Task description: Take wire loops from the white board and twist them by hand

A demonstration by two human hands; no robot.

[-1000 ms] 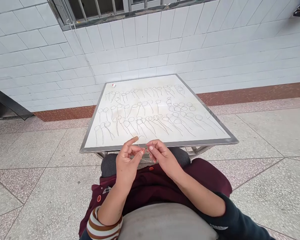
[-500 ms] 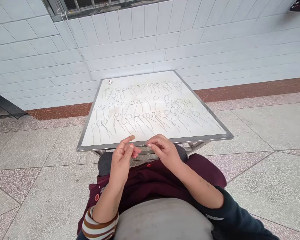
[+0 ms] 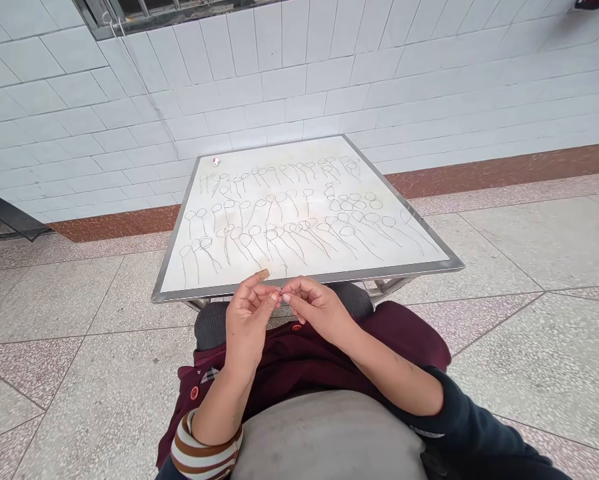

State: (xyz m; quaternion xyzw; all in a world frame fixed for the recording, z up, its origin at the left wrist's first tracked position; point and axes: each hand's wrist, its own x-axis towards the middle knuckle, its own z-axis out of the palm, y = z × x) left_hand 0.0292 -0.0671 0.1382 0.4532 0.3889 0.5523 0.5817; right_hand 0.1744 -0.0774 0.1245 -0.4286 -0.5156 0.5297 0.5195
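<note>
My left hand (image 3: pixel 249 319) and my right hand (image 3: pixel 315 308) meet fingertip to fingertip over my lap, just short of the table's front edge. Both pinch a thin wire (image 3: pixel 285 269), whose free end sticks up above the fingers; the rest is hidden by them. A bandage-like wrap (image 3: pixel 263 274) covers the tip of my raised left index finger. Beyond the hands, the white table (image 3: pixel 219 283) with a grey metal rim carries rows of looped wires (image 3: pixel 348 231), each a round loop with loose tails.
A small red-and-white item (image 3: pixel 216 162) lies at the table's far left corner. Behind stands a white tiled wall (image 3: pixel 259 83) with a barred window (image 3: pixel 149 10) and a hanging cord (image 3: pixel 149 93). Dark red cloth (image 3: pixel 404 337) covers my lap. The floor (image 3: pixel 119 387) is speckled stone.
My hands have come together; the left fingers have closed in a pinch against the right fingertips. A wire end now points up between them. The camera view has shifted slightly.
</note>
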